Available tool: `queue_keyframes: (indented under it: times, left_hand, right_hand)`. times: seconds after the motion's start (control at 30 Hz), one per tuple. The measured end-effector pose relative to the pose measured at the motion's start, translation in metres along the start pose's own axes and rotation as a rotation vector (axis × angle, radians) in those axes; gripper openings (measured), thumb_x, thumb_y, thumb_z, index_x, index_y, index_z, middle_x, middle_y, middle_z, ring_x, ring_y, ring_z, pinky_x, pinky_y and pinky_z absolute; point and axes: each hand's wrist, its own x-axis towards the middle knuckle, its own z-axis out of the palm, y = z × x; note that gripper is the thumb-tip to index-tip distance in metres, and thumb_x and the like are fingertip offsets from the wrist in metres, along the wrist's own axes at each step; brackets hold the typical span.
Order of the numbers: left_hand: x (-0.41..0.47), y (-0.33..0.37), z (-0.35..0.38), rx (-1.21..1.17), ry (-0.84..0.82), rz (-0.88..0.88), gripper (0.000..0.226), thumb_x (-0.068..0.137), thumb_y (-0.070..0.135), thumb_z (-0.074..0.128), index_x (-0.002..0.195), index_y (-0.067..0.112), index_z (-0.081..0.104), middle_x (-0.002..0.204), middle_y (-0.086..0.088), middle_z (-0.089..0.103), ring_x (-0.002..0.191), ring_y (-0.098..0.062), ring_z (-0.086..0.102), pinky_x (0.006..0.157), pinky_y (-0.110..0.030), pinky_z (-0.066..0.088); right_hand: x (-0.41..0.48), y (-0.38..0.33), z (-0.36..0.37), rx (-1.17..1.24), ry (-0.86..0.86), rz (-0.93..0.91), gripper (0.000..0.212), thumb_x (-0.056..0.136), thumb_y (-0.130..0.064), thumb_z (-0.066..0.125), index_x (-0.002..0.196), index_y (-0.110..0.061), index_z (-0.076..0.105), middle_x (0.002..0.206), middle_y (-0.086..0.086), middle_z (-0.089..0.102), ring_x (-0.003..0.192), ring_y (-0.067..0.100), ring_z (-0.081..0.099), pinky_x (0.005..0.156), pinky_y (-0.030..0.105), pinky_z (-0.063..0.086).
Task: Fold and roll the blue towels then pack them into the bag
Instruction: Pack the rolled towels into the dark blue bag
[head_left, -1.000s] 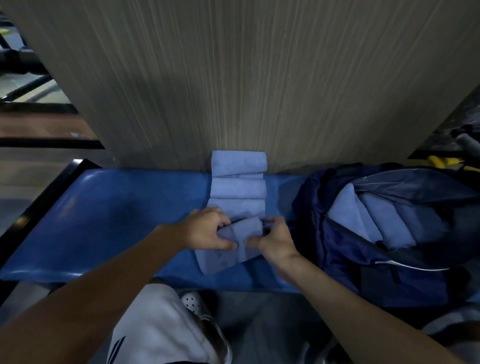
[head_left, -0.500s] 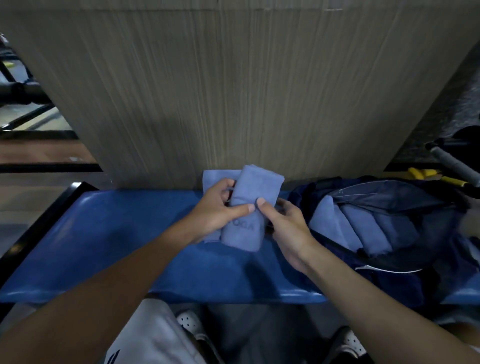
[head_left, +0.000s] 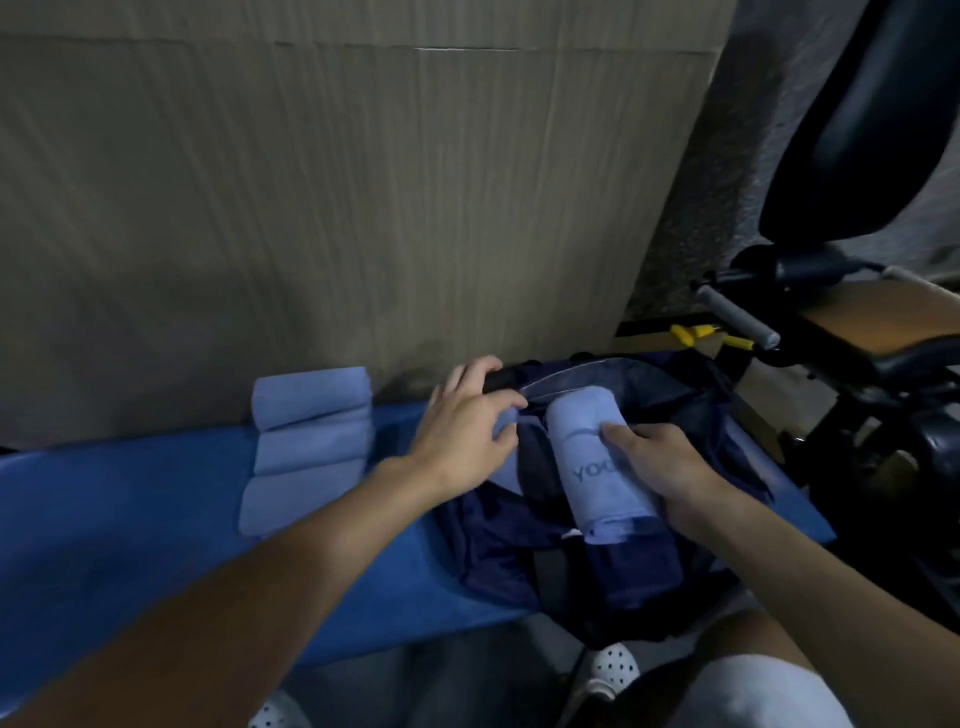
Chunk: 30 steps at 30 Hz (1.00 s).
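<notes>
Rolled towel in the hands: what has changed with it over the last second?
The rolled towel was lifted off the bench and carried right, into the mouth of the bag. The left hand let it go and now holds the bag's rim; the right hand alone grips it. The three rolls by the wall stayed put.

rolled towel (head_left: 582, 441) print half covered by right hand (head_left: 670, 467), bag (head_left: 488, 545) interior hidden, whole view blurred

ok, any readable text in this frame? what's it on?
"YOG": on the rolled light-blue cloth towel that the right hand holds over the open dark-blue fabric bag; any further letters are hidden under the thumb.
No other text is visible.
</notes>
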Motion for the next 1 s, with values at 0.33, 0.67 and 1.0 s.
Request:
queue_keyframes:
  times: [0.33, 0.67, 1.0]
  left_hand:
    - [0.04, -0.003, 0.019, 0.546, -0.227, 0.088, 0.068, 0.095, 0.015, 0.046, 0.155, 0.019, 0.014, 0.16, 0.006, 0.016, 0.145, -0.012, 0.016, 0.111, -0.042, 0.016]
    - [0.037, -0.017, 0.009, 0.442, -0.221, 0.161, 0.088, 0.086, 0.031, 0.055, 0.156, 0.02, 0.002, 0.163, 0.009, -0.006, 0.146, -0.01, 0.012, 0.107, -0.042, 0.028]
    - [0.024, -0.018, 0.017, 0.328, -0.264, 0.084, 0.096, 0.088, 0.05, 0.054, 0.155, 0.019, -0.008, 0.159, 0.009, -0.02, 0.148, -0.014, -0.004, 0.112, -0.05, 0.025]
  right_hand:
    - [0.065, 0.019, 0.011, -0.018, -0.051, 0.006, 0.023, 0.096, -0.027, 0.058, 0.103, -0.007, 0.066, 0.098, 0.013, 0.07, 0.088, 0.031, 0.068, 0.083, 0.047, 0.057]
    - [0.085, 0.035, 0.039, -0.142, -0.037, -0.081, 0.046, 0.093, -0.029, 0.064, 0.13, -0.009, 0.047, 0.109, 0.005, 0.059, 0.094, 0.02, 0.058, 0.075, 0.029, 0.046]
    - [0.088, 0.035, 0.052, -0.112, -0.028, -0.143, 0.022, 0.087, -0.02, 0.071, 0.104, -0.009, 0.062, 0.097, 0.007, 0.068, 0.087, 0.021, 0.064, 0.067, 0.027, 0.052]
